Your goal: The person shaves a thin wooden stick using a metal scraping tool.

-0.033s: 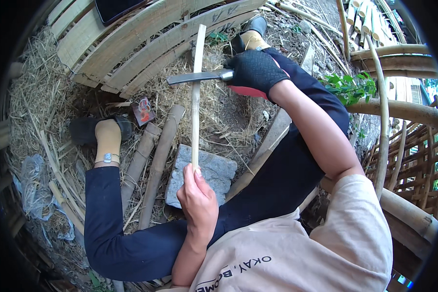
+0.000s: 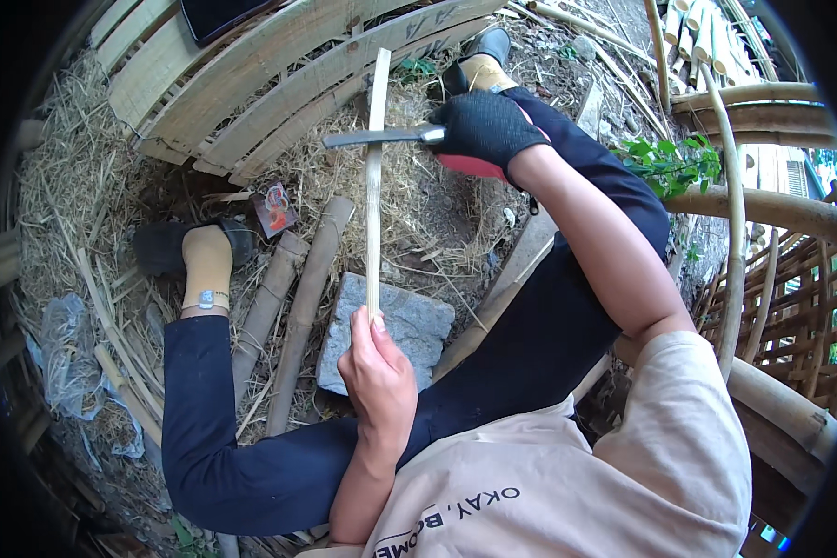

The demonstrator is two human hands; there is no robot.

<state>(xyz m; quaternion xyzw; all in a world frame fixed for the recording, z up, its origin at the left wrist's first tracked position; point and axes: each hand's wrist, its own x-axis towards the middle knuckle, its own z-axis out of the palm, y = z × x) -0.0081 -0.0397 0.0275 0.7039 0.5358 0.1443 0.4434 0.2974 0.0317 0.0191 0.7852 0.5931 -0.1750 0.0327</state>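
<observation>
My bare left hand [image 2: 378,365] pinches the near end of a long, pale bamboo strip [image 2: 374,214], which points away from me. The black-and-red glove on my right hand [image 2: 485,135] is closed around a knife's handle, mostly hidden by the fingers. Its metal blade [image 2: 367,139] reaches left and crosses the strip toward its far end, apparently touching it. Beneath the strip's near part lies a rough grey stone block [image 2: 391,325], between my legs.
Two bamboo poles [image 2: 309,307] lie left of the stone. A wooden slatted panel [image 2: 288,88] stands at the far left, near a small red packet [image 2: 274,210]. Crumpled clear plastic [image 2: 70,358] rests on straw at left. Bamboo rails [image 2: 763,212] and a woven basket [image 2: 781,307] are at right.
The knife blade has shifted slightly toward me's far side and appears narrower, turned more edge-on. The strip's far end has moved a little left. Both hands keep their hold.
</observation>
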